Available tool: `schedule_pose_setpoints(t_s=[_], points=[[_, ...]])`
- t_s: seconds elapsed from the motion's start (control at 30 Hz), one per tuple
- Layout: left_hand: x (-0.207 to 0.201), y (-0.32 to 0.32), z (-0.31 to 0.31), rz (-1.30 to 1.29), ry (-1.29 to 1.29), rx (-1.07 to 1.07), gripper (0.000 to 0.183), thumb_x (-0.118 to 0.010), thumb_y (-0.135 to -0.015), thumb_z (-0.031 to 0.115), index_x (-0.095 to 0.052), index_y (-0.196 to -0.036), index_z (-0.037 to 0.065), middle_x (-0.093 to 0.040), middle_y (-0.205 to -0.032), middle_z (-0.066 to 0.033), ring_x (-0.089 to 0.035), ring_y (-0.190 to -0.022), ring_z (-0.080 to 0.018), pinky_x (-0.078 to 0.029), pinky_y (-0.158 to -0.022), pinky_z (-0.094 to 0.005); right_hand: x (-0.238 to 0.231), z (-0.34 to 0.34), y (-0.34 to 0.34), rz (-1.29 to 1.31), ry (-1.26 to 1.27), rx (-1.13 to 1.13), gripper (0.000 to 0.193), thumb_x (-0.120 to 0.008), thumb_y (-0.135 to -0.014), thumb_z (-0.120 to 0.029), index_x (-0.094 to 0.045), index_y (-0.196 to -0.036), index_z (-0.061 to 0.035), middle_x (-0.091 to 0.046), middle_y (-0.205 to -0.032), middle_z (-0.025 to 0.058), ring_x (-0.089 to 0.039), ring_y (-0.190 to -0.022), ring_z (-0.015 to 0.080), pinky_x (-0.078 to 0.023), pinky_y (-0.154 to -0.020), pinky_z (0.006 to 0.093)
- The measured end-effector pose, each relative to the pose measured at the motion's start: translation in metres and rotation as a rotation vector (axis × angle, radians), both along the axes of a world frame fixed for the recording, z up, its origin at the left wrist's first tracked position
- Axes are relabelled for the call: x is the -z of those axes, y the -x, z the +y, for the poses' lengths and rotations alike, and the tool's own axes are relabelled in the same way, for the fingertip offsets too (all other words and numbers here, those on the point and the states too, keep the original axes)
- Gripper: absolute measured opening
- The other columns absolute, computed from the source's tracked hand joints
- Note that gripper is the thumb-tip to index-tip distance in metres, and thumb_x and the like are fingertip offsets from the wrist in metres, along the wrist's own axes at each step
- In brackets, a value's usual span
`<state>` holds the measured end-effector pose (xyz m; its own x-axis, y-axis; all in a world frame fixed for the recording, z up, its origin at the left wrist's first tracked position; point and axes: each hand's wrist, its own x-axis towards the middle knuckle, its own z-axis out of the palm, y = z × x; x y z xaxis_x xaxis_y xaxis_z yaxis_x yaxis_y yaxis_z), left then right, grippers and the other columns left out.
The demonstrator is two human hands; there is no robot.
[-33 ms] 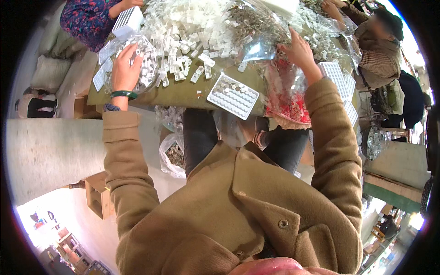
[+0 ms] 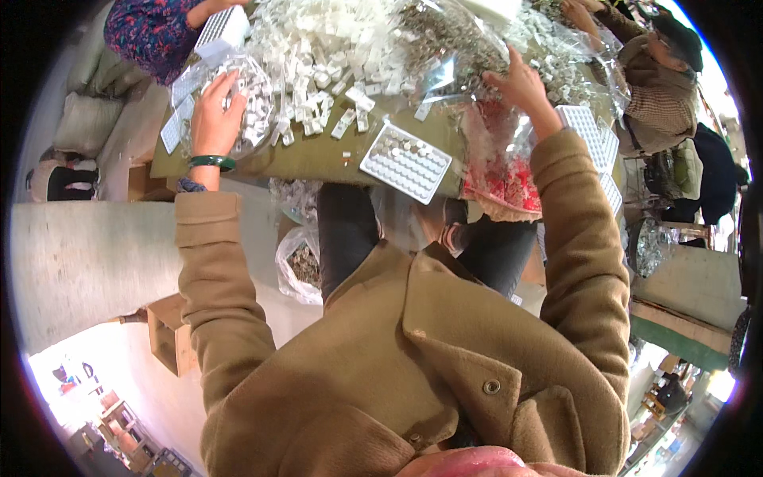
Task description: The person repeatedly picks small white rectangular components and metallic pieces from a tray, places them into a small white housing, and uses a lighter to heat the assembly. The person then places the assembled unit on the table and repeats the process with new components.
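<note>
My left hand [image 2: 217, 115], fingers spread, rests over a round clear container [image 2: 256, 103] full of small white plastic pieces. Its thumb lies toward the pieces; nothing shows gripped in it. At the right, my right hand [image 2: 522, 86] reaches onto a clear plastic bag [image 2: 445, 75] with small metal-coloured parts in and around it. Thumb and forefinger there are apart, and the other fingers are partly hidden. Between my hands, near the table's front edge, lies a white tray [image 2: 413, 176] with rows of round pockets. Several small round pieces [image 2: 397, 145] fill its far rows.
A heap of white plastic pieces [image 2: 318, 48] covers the table's middle. Red patterned cloth [image 2: 509, 187] lies under plastic at the front right. More white trays [image 2: 588, 135] are at the right edge, and a stack [image 2: 222, 33] stands far left. Co-workers sit at left and right.
The clear bag by my right hand has shifted slightly, and its bright reflection has narrowed. My right hand has moved a little away from me. My left hand stays over the container.
</note>
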<state>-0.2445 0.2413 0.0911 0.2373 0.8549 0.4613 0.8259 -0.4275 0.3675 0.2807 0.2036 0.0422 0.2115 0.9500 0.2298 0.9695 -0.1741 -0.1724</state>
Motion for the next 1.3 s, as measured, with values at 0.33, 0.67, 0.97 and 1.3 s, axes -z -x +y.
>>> schedule_pose_setpoints(t_s=[0.33, 0.67, 0.97, 1.3], points=[[0.005, -0.081, -0.104, -0.265, -0.043, 0.265, 0.026, -0.063, -0.092, 0.012, -0.069, -0.116, 0.004, -0.068, -0.119, -0.0129, -0.063, -0.114, -0.029, -0.049, -0.097, -0.0368, -0.007, 0.036, -0.024, 0.022, -0.146, -0.156, 0.039, -0.071, -0.086, -0.032, -0.064, -0.12, -0.0128, -0.071, -0.099, 0.0126, -0.067, -0.091, 0.0302, -0.051, -0.077, 0.042], [0.078, -0.155, -0.053, 0.082, -0.041, 0.483, 0.032, -0.059, -0.089, 0.013, -0.066, -0.12, 0.011, -0.067, -0.121, -0.0092, -0.059, -0.114, -0.0315, -0.047, -0.099, -0.0406, -0.035, -0.019, 0.043, -0.094, -0.46, -0.076, 0.058, -0.069, -0.078, -0.018, -0.052, -0.134, -0.0102, -0.057, -0.125, 0.0168, -0.051, -0.119, 0.0365, -0.039, -0.101, 0.048], [0.1, -0.156, -0.029, 0.223, -0.088, 0.419, 0.029, -0.061, -0.089, 0.019, -0.069, -0.117, 0.017, -0.067, -0.116, -0.0063, -0.061, -0.106, -0.0288, -0.051, -0.092, -0.0406, -0.016, -0.135, 0.11, 0.353, -0.359, -0.537, 0.038, -0.07, -0.086, -0.011, -0.063, -0.124, -0.0103, -0.065, -0.119, 0.014, -0.064, -0.107, 0.0333, -0.052, -0.089, 0.0412], [0.091, -0.14, -0.107, -0.247, -0.027, 0.285, 0.023, -0.06, -0.093, 0.012, -0.072, -0.113, 0.011, -0.071, -0.105, -0.0105, -0.069, -0.091, -0.0269, -0.054, -0.079, -0.0345, 0.031, -0.185, 0.155, 0.218, -0.152, -0.7, 0.034, -0.072, -0.082, -0.012, -0.066, -0.115, -0.0092, -0.063, -0.116, 0.0094, -0.058, -0.108, 0.0301, -0.047, -0.093, 0.042]])
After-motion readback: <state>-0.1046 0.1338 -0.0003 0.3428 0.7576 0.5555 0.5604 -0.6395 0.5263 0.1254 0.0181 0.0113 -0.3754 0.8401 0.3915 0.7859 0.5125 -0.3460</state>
